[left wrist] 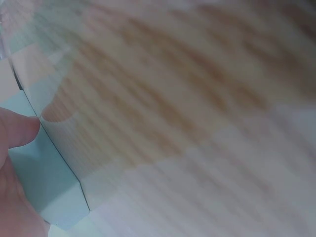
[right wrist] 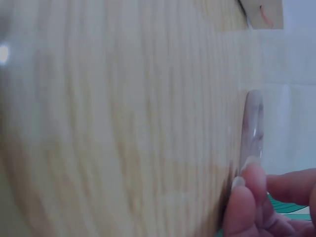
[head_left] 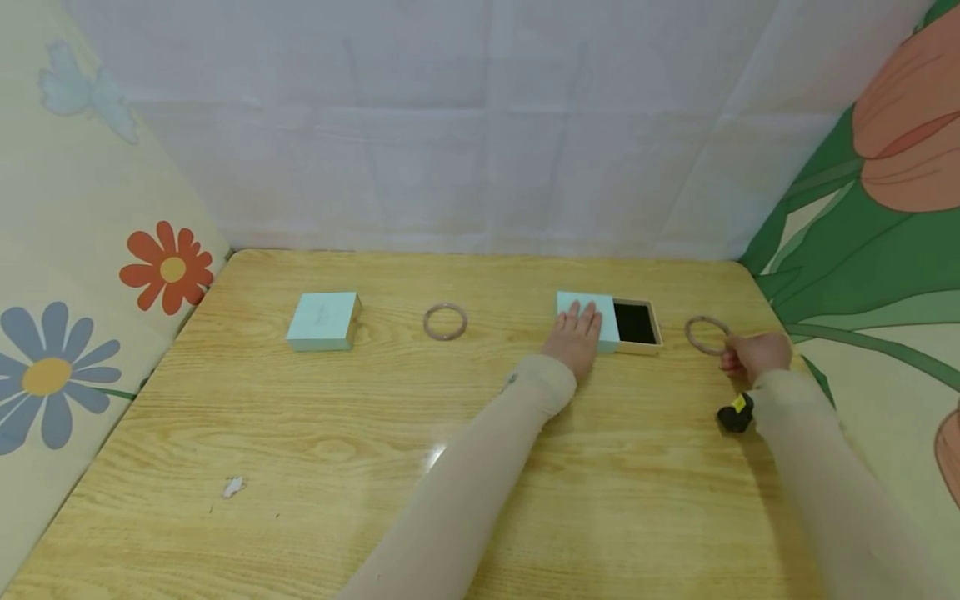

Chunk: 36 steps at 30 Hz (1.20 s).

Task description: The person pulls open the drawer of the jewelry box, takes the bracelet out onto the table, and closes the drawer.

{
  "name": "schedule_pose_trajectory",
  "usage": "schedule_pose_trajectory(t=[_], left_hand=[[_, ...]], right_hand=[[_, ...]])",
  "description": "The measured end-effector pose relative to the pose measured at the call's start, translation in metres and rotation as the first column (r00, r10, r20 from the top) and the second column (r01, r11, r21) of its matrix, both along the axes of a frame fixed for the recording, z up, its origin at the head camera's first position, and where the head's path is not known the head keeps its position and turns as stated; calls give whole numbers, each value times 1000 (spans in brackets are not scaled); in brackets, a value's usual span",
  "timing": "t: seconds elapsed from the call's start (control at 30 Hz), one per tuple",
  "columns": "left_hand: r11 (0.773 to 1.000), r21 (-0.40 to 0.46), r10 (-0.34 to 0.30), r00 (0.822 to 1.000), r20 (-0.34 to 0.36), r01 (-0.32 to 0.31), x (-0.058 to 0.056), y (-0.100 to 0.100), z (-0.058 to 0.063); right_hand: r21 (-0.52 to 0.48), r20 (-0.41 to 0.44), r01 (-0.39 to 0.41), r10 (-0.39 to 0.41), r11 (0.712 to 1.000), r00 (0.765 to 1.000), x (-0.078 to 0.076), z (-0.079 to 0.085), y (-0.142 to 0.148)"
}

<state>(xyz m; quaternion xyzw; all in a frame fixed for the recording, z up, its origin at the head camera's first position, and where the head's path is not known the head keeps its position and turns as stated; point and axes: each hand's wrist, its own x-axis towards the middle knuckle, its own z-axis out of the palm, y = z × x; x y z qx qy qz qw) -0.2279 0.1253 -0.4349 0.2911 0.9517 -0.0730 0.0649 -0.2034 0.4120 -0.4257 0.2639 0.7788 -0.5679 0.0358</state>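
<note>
A light blue box [head_left: 611,335] with its inner drawer [head_left: 636,323] slid partly out to the right lies on the table; a black lining shows inside. My left hand [head_left: 576,337] rests on the sleeve of this box with fingers extended across its top. In the left wrist view the thumb [left wrist: 22,129] lies against the box [left wrist: 42,182]. To the right of the drawer, my right hand [head_left: 753,357] pinches the near right edge of a pinkish bangle [head_left: 697,343]. In the right wrist view, the fingertips [right wrist: 254,180] are at one end of the bangle [right wrist: 253,123], seen edge-on close to the tabletop.
A second light blue box [head_left: 324,321], closed, stands at the left of the wooden table [head_left: 337,500]. Another pinkish bangle [head_left: 446,322] lies between the two boxes. A small white mark [head_left: 234,486] shows at the front left. A white sheet [head_left: 450,167] hangs behind the table.
</note>
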Motion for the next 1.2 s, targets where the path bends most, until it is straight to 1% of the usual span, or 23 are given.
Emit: schedule_pose_trajectory(t=[0.17,0.23,0.33,0.47,0.63,0.77,0.9,1.07,1.2], left_hand=[[1000,-2,0,1000,3,0,1,0,0],[1000,-4,3,1000,2,-3,1,0,0],[1000,-2,3,1000,5,-3,1,-1,0],[1000,1,5,1000,4,-5,1,0,0],[1000,-3,4,1000,8,-4,0,0,0],[1000,-1,6,1000,9,-6,0,1,0],[1000,6,9,1000,4,-9,0,1,0],[1000,13,7,1000,1,-8,0,1,-1],[1000,12,7,1000,8,-7,0,1,-1]], right_hand=[[-21,-32,39,-40,999,999,4,3,-7],[-24,-47,43,-44,999,998,5,5,-11],[14,-57,17,-16,1000,998,5,8,-18],[54,-55,-42,45,998,997,4,13,-26],[32,-56,-88,90,996,994,3,17,-35],[47,-63,-124,127,991,990,2,18,-40],[50,-89,-156,160,986,983,2,19,-48],[29,-116,-189,191,982,975,1,17,-55],[30,-116,-214,216,976,969,-1,16,-59]])
